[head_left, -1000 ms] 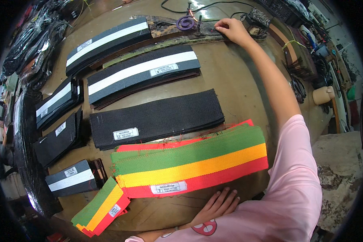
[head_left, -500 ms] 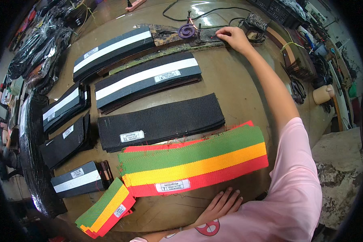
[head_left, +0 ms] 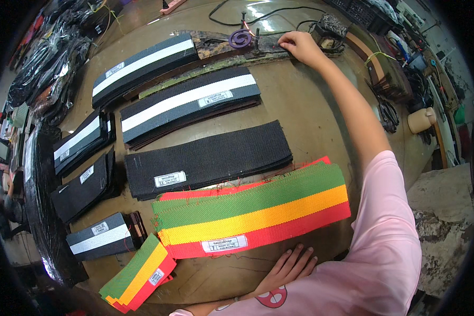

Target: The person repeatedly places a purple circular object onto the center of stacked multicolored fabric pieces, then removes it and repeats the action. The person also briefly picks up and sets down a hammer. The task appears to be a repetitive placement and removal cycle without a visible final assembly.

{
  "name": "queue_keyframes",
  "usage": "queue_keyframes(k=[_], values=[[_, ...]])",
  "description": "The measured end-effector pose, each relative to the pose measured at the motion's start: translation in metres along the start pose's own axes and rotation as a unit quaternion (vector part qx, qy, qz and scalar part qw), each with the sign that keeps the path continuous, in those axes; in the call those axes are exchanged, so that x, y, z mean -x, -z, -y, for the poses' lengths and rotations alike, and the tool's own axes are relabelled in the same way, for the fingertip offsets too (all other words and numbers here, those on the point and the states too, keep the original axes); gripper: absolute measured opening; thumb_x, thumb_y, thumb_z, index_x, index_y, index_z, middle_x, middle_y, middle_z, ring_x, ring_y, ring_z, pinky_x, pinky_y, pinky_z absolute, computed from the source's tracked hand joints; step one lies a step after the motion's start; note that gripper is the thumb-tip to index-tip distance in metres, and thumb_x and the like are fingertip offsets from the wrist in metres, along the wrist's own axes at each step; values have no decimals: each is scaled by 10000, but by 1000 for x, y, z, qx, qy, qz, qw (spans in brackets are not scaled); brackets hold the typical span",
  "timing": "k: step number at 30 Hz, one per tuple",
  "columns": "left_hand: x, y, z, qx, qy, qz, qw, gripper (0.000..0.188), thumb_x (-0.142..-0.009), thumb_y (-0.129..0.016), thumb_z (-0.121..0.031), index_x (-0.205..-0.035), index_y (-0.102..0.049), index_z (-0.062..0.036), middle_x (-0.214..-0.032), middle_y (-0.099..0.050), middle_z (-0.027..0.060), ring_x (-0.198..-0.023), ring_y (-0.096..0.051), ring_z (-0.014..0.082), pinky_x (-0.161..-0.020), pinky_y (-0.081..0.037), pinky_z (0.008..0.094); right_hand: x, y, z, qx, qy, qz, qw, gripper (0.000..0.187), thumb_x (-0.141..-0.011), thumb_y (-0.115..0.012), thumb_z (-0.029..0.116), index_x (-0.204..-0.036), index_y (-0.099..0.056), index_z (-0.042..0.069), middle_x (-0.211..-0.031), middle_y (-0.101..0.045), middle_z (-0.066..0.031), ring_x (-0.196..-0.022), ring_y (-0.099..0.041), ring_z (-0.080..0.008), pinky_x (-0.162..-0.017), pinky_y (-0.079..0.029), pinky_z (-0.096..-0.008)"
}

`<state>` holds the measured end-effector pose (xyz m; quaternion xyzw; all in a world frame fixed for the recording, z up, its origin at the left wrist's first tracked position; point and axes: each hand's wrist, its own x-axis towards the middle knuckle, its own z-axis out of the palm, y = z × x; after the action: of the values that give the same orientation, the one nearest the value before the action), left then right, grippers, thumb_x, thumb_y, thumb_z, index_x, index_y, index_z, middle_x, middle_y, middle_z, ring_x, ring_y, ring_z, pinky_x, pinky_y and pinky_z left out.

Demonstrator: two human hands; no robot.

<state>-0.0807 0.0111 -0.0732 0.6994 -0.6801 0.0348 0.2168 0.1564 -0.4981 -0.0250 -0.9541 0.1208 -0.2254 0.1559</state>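
Observation:
At the far side of the table my right hand (head_left: 303, 48) is closed in a pinch over a dark board (head_left: 266, 43). Whatever its fingertips hold, if anything, is hidden. To its left on the board are a purple spiral (head_left: 239, 38) and thin upright posts with a pinkish-orange glowing strand. My left hand (head_left: 289, 267) rests flat with fingers apart on the table (head_left: 216, 279). Just beyond it lies a stack of green, yellow and red woven strips (head_left: 258, 213) with a white label. A smaller tricolour stack (head_left: 137, 274) touches its left end.
Black strips (head_left: 210, 155) and black-white-grey strips (head_left: 189, 102) lie stacked beyond the tricolour ones. Another striped stack (head_left: 145, 66) leans by the board, with smaller stacks to the left. Plastic-wrapped bundles (head_left: 52, 68) line the left edge; a beige jug (head_left: 421, 121) stands right.
The whole view has shifted slightly, moving most things a little to the left. Both hands keep their places, the right pinched at the board and the left flat on the table.

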Motion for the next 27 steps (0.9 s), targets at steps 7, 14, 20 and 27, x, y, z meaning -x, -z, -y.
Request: queue_keyframes(k=[7,14,20,27], values=[[-3,-6,0,4,5,-32,999,399,-969,-543,-345,-1352,-533,-233,-1436,-537,42,-1275,-560,260,-1090,-399,394,-7,4,1,-41,-28,17,999,160,-856,-712,143,-971,-743,36,-912,-738,-153,-856,-716,-278,-780,-543,-376],[1,-3,2,-18,-12,-13,1000,412,-975,-534,-361,-1369,-514,-241,-1430,-544,34,-1266,-570,255,-1079,-408,388,2,-4,13,-36,-27,-18,999,177,-856,-714,154,-988,-743,38,-931,-737,-161,-875,-715,-294,-799,-544,-380],[-1,-7,2,-29,-12,-37,999,412,-981,-524,-363,-1375,-508,-245,-1425,-547,34,-1259,-577,247,-1082,-405,388,0,0,18,-13,-3,-2,1000,178,-855,-695,152,-993,-745,51,-935,-729,-165,-890,-701,-340,-808,-546,-392],[-1,-5,-1,-9,5,-17,1000,399,-973,-536,-386,-1348,-539,-251,-1414,-560,26,-1254,-580,238,-1081,-404,381,-10,-7,15,73,120,18,990,220,-838,-693,94,-1050,-739,57,-972,-732,-148,-852,-710,-302,-783,-555,-381]])
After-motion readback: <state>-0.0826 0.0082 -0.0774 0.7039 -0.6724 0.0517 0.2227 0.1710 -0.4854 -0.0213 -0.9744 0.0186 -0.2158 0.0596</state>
